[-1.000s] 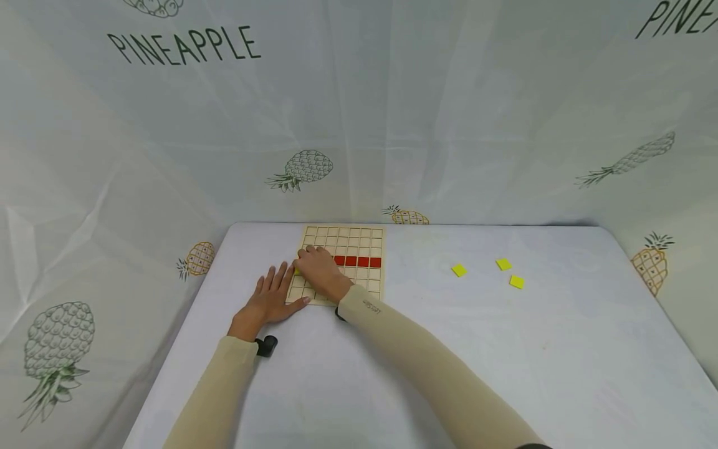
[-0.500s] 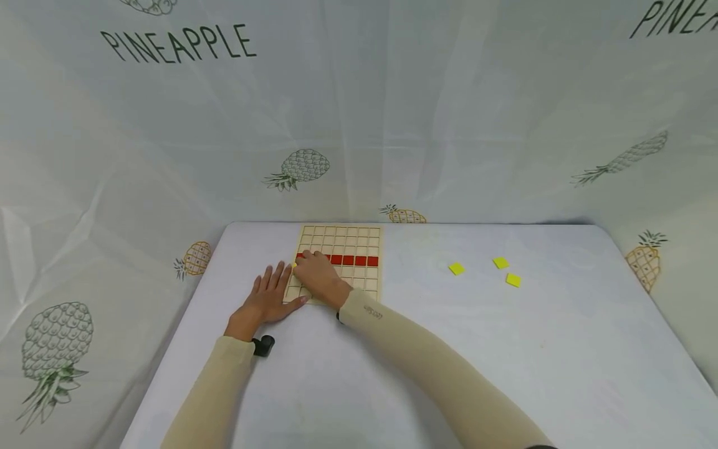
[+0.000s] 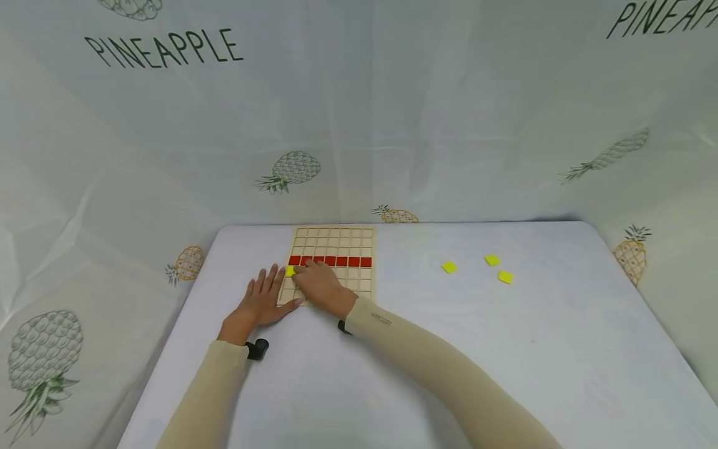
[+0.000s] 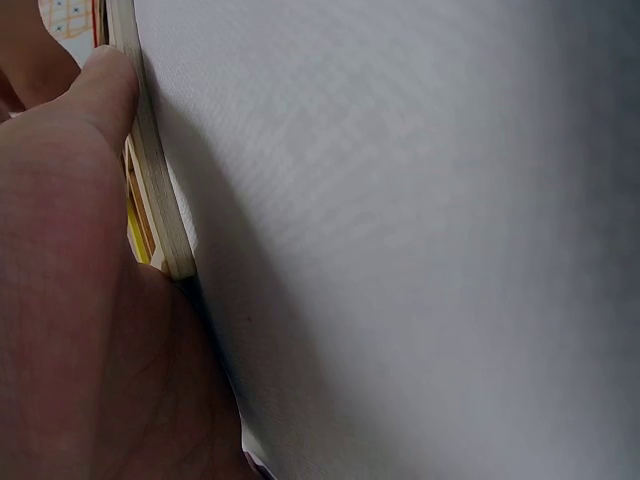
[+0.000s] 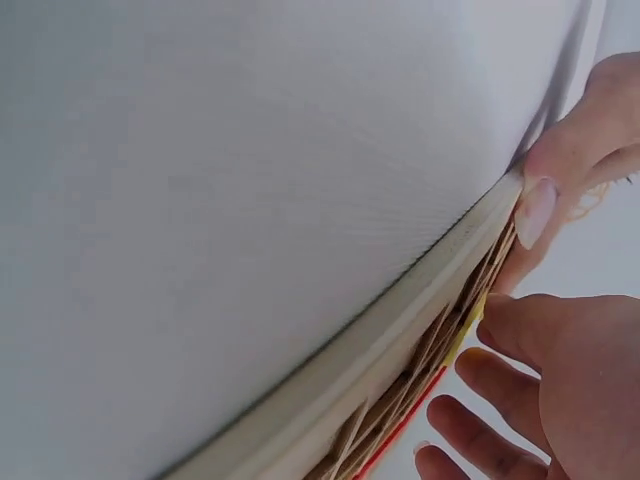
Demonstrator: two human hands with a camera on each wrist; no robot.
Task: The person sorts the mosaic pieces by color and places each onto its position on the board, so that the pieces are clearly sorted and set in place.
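A square wooden grid board (image 3: 334, 242) lies at the far left of the table, with a row of red tiles (image 3: 348, 261) across it. One yellow tile (image 3: 290, 270) sits in the leftmost cell just below that row. My right hand (image 3: 322, 285) is over the board, thumb and fingertips at the yellow tile; in the right wrist view the thumb (image 5: 510, 320) touches its edge, the other fingers apart from one another. My left hand (image 3: 260, 305) lies spread along the board's left side, its thumb (image 4: 105, 90) against the front edge. The hands cover some lower cells.
Three loose yellow tiles, one nearer (image 3: 449, 267), one farther back (image 3: 492, 260) and one at the right (image 3: 505, 277), lie on the white table (image 3: 437, 324) right of the board. A pineapple-print cloth (image 3: 449, 125) rises behind the table.
My right hand's fingers have drawn slightly right and nearer, uncovering the yellow tile and the left end of the red row. The left hand keeps its place. The whole view has shifted a little.
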